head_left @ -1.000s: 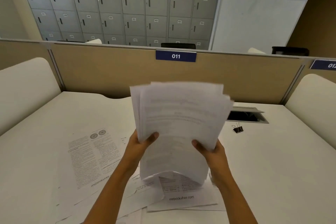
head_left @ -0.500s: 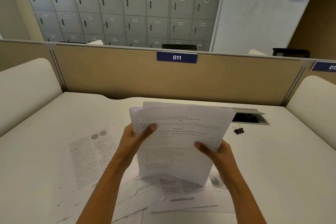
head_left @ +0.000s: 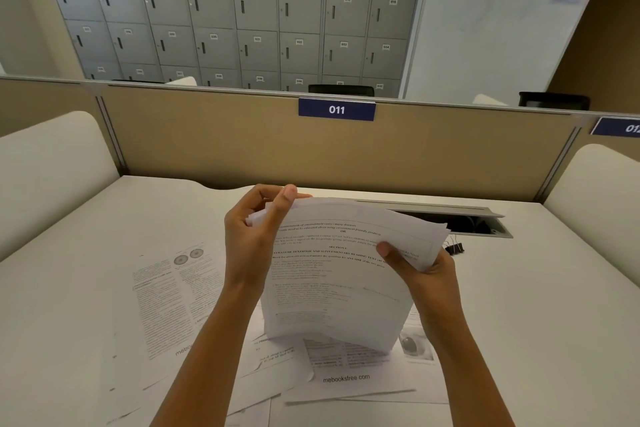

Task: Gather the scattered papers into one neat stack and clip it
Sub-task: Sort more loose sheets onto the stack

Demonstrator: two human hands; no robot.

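paper stack (head_left: 339,291) | printed, edges uneven | left hand (head_left: 250,239) grip pinches top corner | right hand (head_left: 429,274) grip clasps edge

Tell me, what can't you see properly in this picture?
All in the head view:
- binder clip: mostly hidden behind the right corner of the held stack.
- loose papers on the desk: partly covered by the stack and both forearms.
- right hand: only the thumb shows, the fingers are behind the stack.
- printed sheet on the left: print too small to read.
- blue sign at far right: cut off by the picture's edge.
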